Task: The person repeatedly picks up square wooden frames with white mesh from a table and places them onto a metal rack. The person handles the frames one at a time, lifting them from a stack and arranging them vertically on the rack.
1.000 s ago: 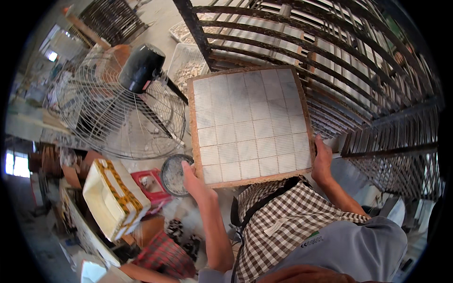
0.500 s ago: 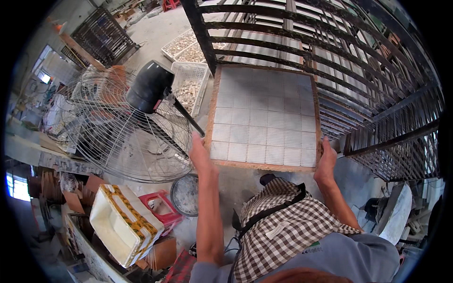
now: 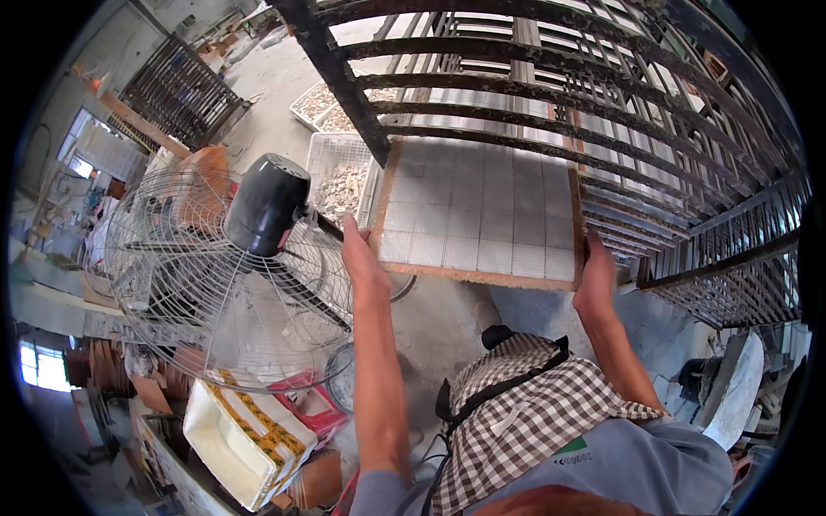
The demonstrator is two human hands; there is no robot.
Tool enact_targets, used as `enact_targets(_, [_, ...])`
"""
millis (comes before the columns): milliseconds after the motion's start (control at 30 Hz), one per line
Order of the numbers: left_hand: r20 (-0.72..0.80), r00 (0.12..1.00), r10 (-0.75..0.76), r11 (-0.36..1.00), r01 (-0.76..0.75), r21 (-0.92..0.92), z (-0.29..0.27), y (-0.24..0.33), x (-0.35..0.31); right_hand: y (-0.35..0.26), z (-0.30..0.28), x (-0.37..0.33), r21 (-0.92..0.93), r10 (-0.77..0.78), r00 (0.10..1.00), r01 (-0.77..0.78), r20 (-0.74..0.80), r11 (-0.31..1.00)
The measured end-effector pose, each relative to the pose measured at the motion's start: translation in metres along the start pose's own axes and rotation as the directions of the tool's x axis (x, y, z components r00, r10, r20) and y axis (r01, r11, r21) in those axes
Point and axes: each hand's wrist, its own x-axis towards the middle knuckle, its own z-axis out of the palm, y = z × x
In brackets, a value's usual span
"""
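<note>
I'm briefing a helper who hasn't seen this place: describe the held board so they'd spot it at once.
Find the big dark slatted rack at upper right. At its near left, a board spans from the left hand to the right hand. Unlike the pale panels inside the rack, this brown-edged one, gridded in white squares, has a hand at each side.

The rack (image 3: 334, 82), cut off above, hides my board's (image 3: 477, 211) far edge; my left hand (image 3: 365, 262) and right hand (image 3: 595, 279) have mostly hidden fingers.
</note>
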Motion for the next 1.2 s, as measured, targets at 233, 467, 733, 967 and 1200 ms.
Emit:
enact_targets(233, [0.160, 0.984, -0.083, 0.993, 0.095, -0.073, 0.057, 0.011, 0.063, 0.008, 0.017, 0.080, 0.030, 0.005, 1.000, -0.004, -0.022, 1.000])
enact_targets(467, [0.203, 0.974, -0.105, 0.994, 0.110, -0.011, 0.075, 0.009, 0.105, 0.009, 0.031, 0.116, 0.070, 0.011, 1.000, -0.012, 0.022, 0.997])
enact_targets(733, [0.411, 0.891, -0.192, 0.974, 0.223, -0.027, 0.032, 0.000, 0.033, -0.012, -0.013, 0.044, -0.029, 0.212, 0.909, -0.216, 0.358, 0.976])
enact_targets(967, [0.336, 0.942, 0.010, 0.973, 0.068, -0.221, 0.049, -0.014, 0.025, 0.001, -0.011, 0.047, 0.108, 0.001, 0.935, -0.042, 0.355, 0.993])
enact_targets(1200, [0.356, 0.935, -0.006, 0.973, 0.086, -0.212, 0.095, -0.013, 0.055, 0.004, 0.001, 0.074, 0.199, -0.027, 0.946, -0.040, 0.324, 0.979])
